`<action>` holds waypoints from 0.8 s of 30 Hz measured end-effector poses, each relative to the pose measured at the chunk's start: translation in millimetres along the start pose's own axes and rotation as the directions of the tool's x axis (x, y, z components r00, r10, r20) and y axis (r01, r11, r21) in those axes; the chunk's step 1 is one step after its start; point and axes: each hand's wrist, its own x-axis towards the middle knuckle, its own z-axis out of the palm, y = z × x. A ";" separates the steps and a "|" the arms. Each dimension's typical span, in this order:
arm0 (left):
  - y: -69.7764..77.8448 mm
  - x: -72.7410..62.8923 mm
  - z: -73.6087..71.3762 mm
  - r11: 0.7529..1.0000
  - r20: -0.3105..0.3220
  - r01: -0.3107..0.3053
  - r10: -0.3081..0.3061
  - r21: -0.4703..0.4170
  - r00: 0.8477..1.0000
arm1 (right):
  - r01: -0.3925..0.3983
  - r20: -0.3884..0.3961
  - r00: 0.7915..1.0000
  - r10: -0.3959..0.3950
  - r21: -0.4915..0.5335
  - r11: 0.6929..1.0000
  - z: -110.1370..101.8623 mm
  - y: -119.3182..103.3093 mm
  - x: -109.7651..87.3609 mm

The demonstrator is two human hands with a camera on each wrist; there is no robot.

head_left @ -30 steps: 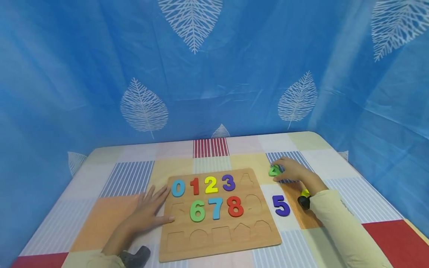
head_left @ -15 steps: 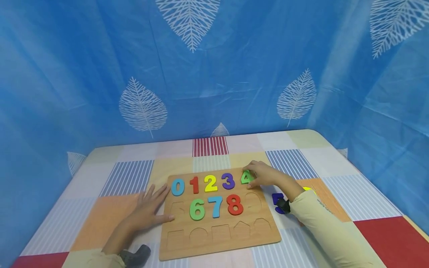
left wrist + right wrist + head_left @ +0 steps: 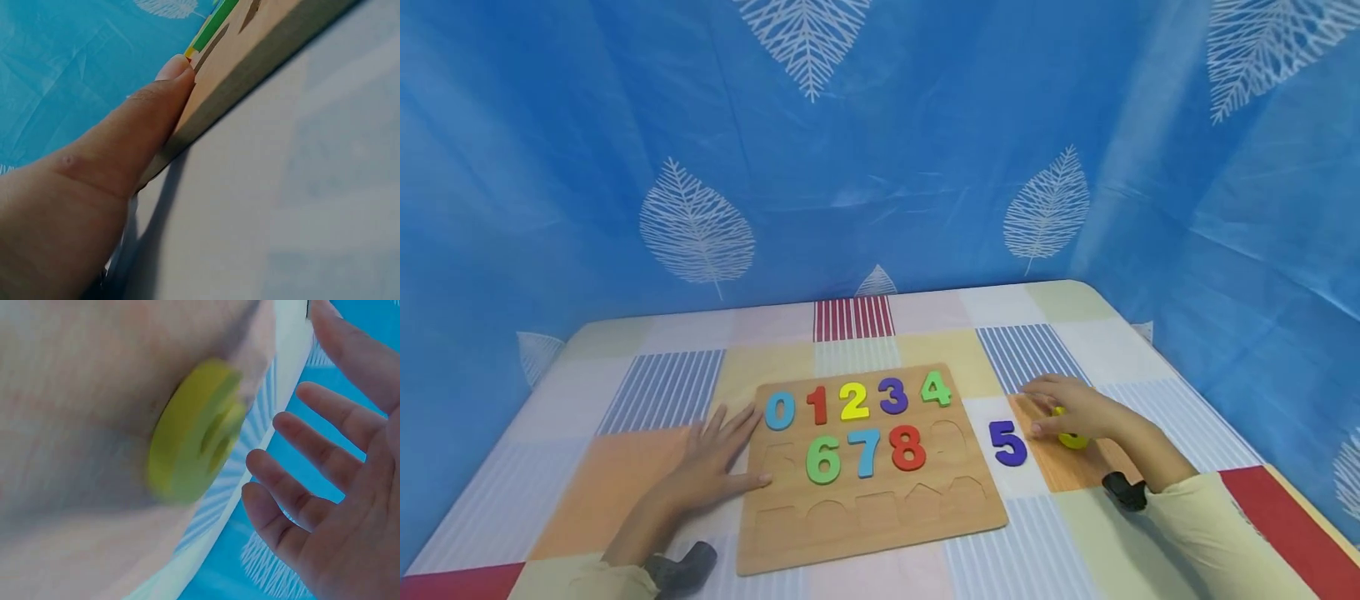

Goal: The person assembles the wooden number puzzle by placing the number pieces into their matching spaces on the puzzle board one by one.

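Note:
My left hand (image 3: 709,460) lies with its fingers spread at the left edge of the wooden number board (image 3: 872,546), the thumb (image 3: 140,119) resting on the wood. Over at the right, my right hand (image 3: 1078,407) hovers above a yellow number piece (image 3: 1073,442). It partly hides that piece in the head view, so the digit is unclear. In the right wrist view the fingers are relaxed and apart from the yellow piece (image 3: 184,444). Between board and right hand lies a purple 5 (image 3: 1007,443). A green 4 (image 3: 936,389) sits at the end of the board's top row.
Other number pieces stand on the board: 0 (image 3: 780,411), 1, 2 and 3 along the top, then green 6 (image 3: 823,460), blue 7 and red 8 (image 3: 907,448). Several bare recesses line its bottom row. A patchwork cloth covers the table; a blue leaf-patterned curtain (image 3: 850,208) hangs behind.
My right hand carried the green 4 from the table to the board's top right, let go of it, and moved right to the yellow piece. The left hand stayed on the board's edge.

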 end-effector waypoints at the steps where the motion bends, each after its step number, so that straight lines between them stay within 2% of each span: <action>1: -2.2 -0.5 -1.6 1.000 -0.003 0.003 -0.003 0.006 1.000 | 0.016 0.004 1.000 -0.016 0.000 1.000 2.2 -4.0 4.0; 7: -7.0 0.9 -0.6 1.000 0.019 0.010 -0.011 0.020 1.000 | 0.105 0.023 0.994 -0.105 -0.040 0.994 19.7 -38.5 37.6; 11: -2.1 2.6 2.1 1.000 0.021 0.011 -0.011 0.005 1.000 | 0.107 0.028 0.994 -0.106 -0.041 0.993 28.2 -47.0 44.0; 14: 1.0 3.7 2.4 1.000 0.015 -0.007 0.007 -0.004 1.000 | 0.076 0.012 0.997 -0.076 -0.027 0.997 26.3 -39.5 34.5; 18: 0.2 4.5 -1.4 0.999 -0.008 -0.037 0.037 0.008 0.999 | 0.055 -0.002 0.998 -0.055 -0.013 0.998 14.1 -17.5 9.4; 24: -4.1 2.5 -1.6 1.000 0.015 -0.014 0.014 0.002 1.000 | -0.011 0.117 0.993 0.008 0.025 1.000 1.5 18.2 -28.1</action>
